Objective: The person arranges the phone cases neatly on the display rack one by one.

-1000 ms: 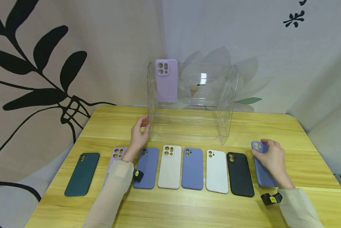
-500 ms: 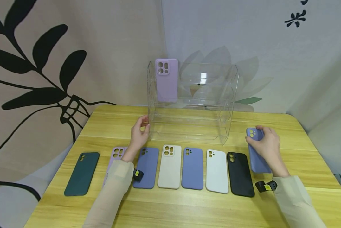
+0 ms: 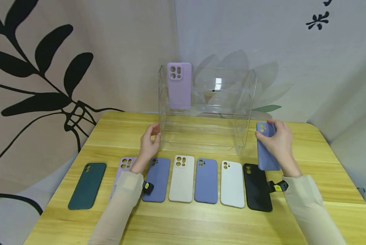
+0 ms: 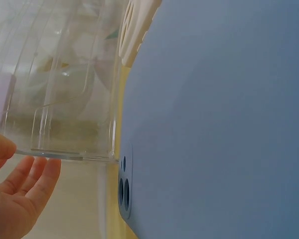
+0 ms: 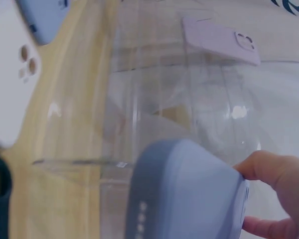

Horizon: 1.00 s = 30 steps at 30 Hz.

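Note:
A clear plastic display stand (image 3: 205, 136) stands at the back of the table, with a lilac phone case (image 3: 180, 89) upright on its top tier at the left. At its left side panel, my left hand (image 3: 149, 142) grips the edge; the left wrist view has the thumb and fingertips (image 4: 51, 165) right at that edge. To the right of the stand, my right hand (image 3: 280, 143) holds a lavender-blue phone case (image 3: 266, 156) by its upper part, thumb on one side and fingers on the other. In the right wrist view this case (image 5: 194, 189) overlaps the stand's side.
Along the table (image 3: 183, 224) lie a dark green case (image 3: 88, 186), a lilac case (image 3: 120, 172) partly behind my left forearm, several blue and white cases such as the white one (image 3: 232, 185), and a black case (image 3: 257, 190). A patterned curtain (image 3: 134, 51) hangs behind.
My right hand has lifted the lavender-blue case from the right end of the row and moved it up and left towards the stand. The left hand has stayed at the stand's edge.

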Each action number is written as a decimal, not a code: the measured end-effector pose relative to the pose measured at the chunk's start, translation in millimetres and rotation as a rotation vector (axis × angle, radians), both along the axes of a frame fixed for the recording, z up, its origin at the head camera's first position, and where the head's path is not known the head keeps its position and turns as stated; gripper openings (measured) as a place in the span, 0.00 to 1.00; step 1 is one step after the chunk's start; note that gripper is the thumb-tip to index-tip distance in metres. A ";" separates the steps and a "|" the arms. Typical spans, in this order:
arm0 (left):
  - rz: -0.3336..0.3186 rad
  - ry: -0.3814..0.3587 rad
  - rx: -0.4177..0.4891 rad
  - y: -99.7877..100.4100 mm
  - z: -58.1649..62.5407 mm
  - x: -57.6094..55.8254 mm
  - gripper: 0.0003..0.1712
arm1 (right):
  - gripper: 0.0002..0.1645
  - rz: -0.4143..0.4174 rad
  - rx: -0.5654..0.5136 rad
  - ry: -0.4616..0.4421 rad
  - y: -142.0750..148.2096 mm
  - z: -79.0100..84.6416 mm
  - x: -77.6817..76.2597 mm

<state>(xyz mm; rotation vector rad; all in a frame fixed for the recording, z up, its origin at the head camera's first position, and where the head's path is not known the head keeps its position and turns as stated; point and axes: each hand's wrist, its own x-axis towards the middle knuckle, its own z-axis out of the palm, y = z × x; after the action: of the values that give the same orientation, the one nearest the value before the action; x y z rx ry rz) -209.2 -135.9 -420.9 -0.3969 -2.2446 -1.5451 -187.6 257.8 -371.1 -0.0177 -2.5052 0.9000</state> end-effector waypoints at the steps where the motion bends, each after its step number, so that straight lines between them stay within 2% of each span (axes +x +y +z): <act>1: 0.000 -0.002 0.000 -0.2 -0.1 -0.2 0.19 | 0.30 0.007 -0.003 0.012 -2.8 2.4 -2.1; 13: 0.005 -0.005 0.015 -0.5 -0.2 -0.4 0.19 | 0.30 0.084 -0.051 0.129 -36.7 26.8 -24.0; 25: -0.015 -0.032 0.048 0.6 0.6 0.3 0.19 | 0.33 0.130 -0.105 0.153 -75.6 43.2 -43.9; 30: -0.006 -0.042 0.037 0.0 1.6 0.5 0.19 | 0.33 0.153 -0.118 0.193 -92.9 49.9 -53.6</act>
<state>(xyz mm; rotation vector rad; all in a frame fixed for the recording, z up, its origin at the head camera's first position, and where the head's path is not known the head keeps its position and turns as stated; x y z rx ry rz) -208.7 -135.9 -419.3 -0.3636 -2.2442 -1.6100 -241.1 164.9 -321.2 0.2149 -2.2955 1.0572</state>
